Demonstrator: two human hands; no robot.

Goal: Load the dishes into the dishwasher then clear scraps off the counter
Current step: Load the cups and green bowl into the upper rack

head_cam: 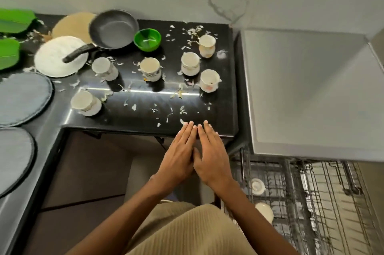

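left hand: flat, fingers straight and together, fingertips on the near edge of the desk, holding nothing.
right hand: flat, fingers straight, just beside the left hand and touching it along the thumb side; fingertips also at the near edge.
desk: black and glossy, L-shaped, running along the left and the far side.
scraps: pale peelings scattered over the desk, some just beyond the fingertips.
cups: six pale cups standing apart on the desk, four towards the right, two towards the left.
frying pan: dark, at the far side, its handle lying over a white plate.
green bowl: just right of the pan.
grey plates: two at the left edge.
dishwasher rack: wire, pulled out at near right, below the desk; two small pale dishes in its left part.
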